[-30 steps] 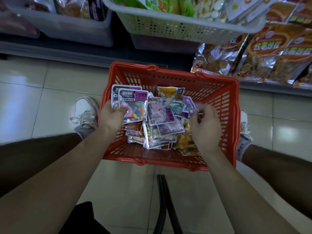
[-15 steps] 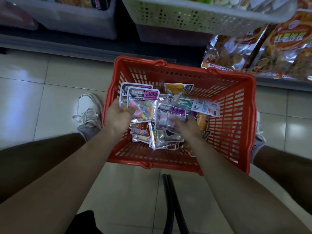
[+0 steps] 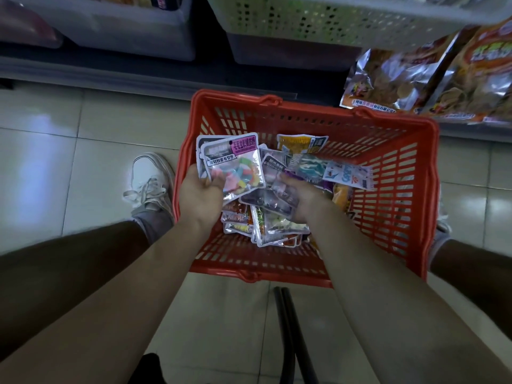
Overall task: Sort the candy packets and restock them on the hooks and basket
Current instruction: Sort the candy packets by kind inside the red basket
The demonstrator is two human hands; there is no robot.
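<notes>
A red shopping basket (image 3: pixel 393 189) stands on the tiled floor between my feet, holding a heap of several candy packets (image 3: pixel 271 225). My left hand (image 3: pixel 201 196) grips a small stack of clear packets with colourful gummies and pink labels (image 3: pixel 235 167), held upright over the basket's left side. My right hand (image 3: pixel 300 196) is down in the heap, fingers curled round a clear packet with a purple label (image 3: pixel 277 173). A white-and-blue packet (image 3: pixel 347 174) and a yellow packet (image 3: pixel 300 144) lie toward the back.
A white perforated shelf basket (image 3: pixel 318 26) and grey bins (image 3: pixel 124 31) sit on the low shelf ahead. Orange snack bags (image 3: pixel 432 81) hang at the upper right. My white shoe (image 3: pixel 151 178) is left of the red basket. Two black bars (image 3: pixel 293 333) run below it.
My right hand moved left from the basket's right side into the heap and took hold of a clear packet. The white-and-blue packet came into sight. My left hand kept its stack.
</notes>
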